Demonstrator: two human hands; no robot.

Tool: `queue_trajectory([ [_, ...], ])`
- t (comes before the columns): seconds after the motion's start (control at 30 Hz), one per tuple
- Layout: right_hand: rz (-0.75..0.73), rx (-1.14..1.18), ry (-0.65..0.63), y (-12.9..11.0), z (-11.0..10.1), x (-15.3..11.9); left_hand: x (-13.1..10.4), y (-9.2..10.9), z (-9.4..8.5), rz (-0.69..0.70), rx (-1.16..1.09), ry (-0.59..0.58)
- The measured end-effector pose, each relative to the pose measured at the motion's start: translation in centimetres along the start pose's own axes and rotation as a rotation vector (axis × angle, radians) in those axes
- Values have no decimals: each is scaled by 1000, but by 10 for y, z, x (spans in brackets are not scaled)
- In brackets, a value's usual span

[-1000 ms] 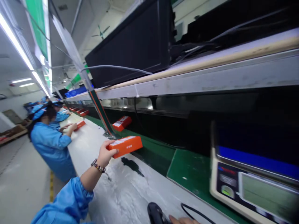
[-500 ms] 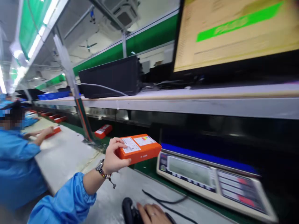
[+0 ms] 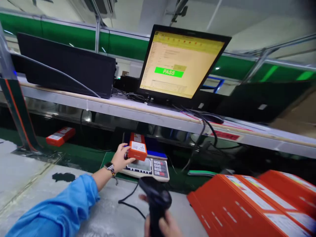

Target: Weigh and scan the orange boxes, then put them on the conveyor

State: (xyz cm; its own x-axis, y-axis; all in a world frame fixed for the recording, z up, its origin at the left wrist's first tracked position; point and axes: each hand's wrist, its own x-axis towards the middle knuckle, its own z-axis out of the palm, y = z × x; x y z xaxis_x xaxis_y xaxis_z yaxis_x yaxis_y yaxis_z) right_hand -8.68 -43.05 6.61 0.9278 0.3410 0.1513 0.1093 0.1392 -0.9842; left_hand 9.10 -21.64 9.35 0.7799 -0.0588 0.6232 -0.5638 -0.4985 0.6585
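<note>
My left hand [image 3: 121, 159] grips the near left side of an orange box [image 3: 137, 148] with white labels on it. The box is held over the blue platform and display of a weighing scale [image 3: 160, 168]; whether it touches the platform I cannot tell. Nearer to me, my right hand [image 3: 164, 225] is wrapped round the handle of a black handheld scanner [image 3: 155, 197], whose head points forward. A black cable [image 3: 130, 204] lies on the grey table to its left.
Several larger orange boxes [image 3: 222, 204] stand at the right. Another orange box [image 3: 60, 136] lies at the far left behind the table. A shelf [image 3: 118, 113] crosses above, bearing a monitor [image 3: 182, 62] that reads PASS.
The view has turned right and the orange boxes there have come into sight. The held box has moved over the scale. My right hand has raised the scanner from the table.
</note>
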Motion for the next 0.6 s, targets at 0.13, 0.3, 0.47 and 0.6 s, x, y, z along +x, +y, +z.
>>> queue_trajectory([
  [0.13, 49, -63, 175, -65, -16, 31, -42, -31, -48, 68, 104, 101],
  [0.3, 200, -18, 239, -114, -12, 89, -92, -99, -126, -192, 165, 339],
  [0.47, 395, 76, 342, -143, 16, 130, -105, -136, -187, -517, 139, 745],
  [0.6, 421, 72, 376, -151, 28, 143, -103, -141, -202, -705, 51, 849],
])
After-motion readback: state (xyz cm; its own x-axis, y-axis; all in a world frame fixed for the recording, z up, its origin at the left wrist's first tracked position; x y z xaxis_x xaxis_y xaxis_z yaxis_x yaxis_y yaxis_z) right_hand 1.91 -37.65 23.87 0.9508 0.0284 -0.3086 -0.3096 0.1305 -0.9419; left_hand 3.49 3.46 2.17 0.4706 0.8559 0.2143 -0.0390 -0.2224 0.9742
